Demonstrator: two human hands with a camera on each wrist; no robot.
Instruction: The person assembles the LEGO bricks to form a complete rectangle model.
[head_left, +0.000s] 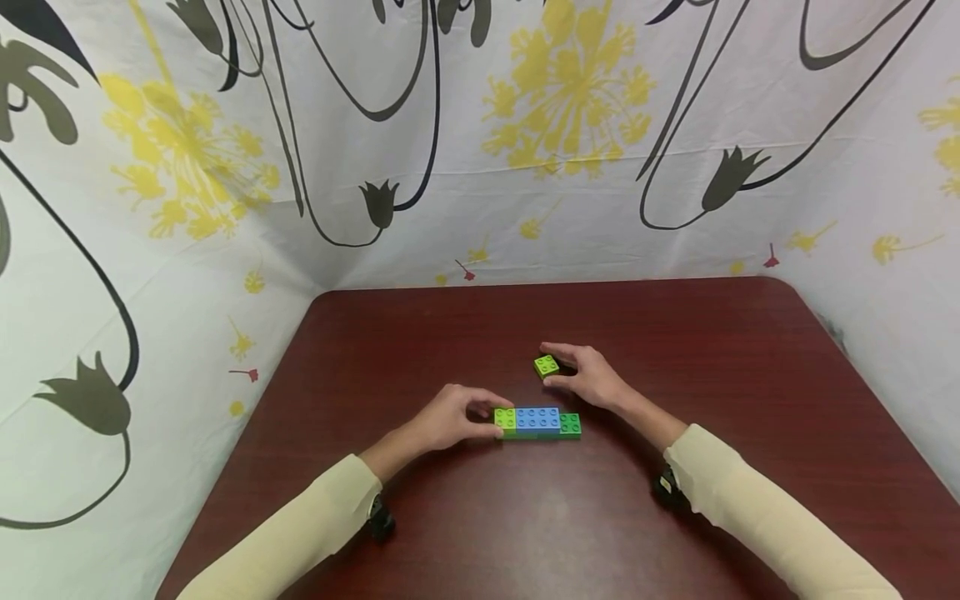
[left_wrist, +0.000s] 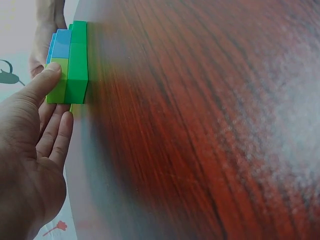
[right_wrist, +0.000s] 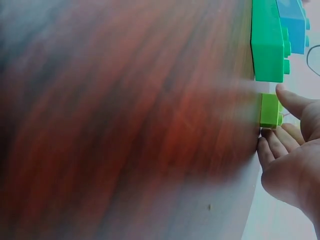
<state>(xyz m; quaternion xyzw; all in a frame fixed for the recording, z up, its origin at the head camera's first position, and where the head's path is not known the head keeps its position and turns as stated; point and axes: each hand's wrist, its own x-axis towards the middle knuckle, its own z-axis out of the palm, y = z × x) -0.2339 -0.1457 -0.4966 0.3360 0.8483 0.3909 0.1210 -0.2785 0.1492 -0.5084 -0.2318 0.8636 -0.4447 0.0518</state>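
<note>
- Dark red-brown wood is making up the tabletop (head_left: 480, 517), and it is sitting right under the camera with two arms in pale yellow sleeves (head_left: 300, 533) reaching out over it.
- Lying a little farther out, near the middle, is the brick row (head_left: 537, 422): a lime brick at its left end, a blue brick in the middle and a dark green brick at its right end, all sitting on a long green base.
- Curling round the left end of the brick row is the left hand (head_left: 450, 419); its thumb is pressing on the lime end brick and its other fingers (left_wrist: 55, 137) are lying just behind that end.
- Sitting alone just behind the brick row, a bit to the right, is the small lime brick (head_left: 547, 365), flat on the tabletop.
- Cupping that small lime brick is the right hand (head_left: 592, 377), with the thumb on one side and the fingers (right_wrist: 272, 145) on the other, pinching it lightly.
- Hanging at the back and along both sides is a white cloth (head_left: 480, 125) with yellow flowers and black curly lines on it.
</note>
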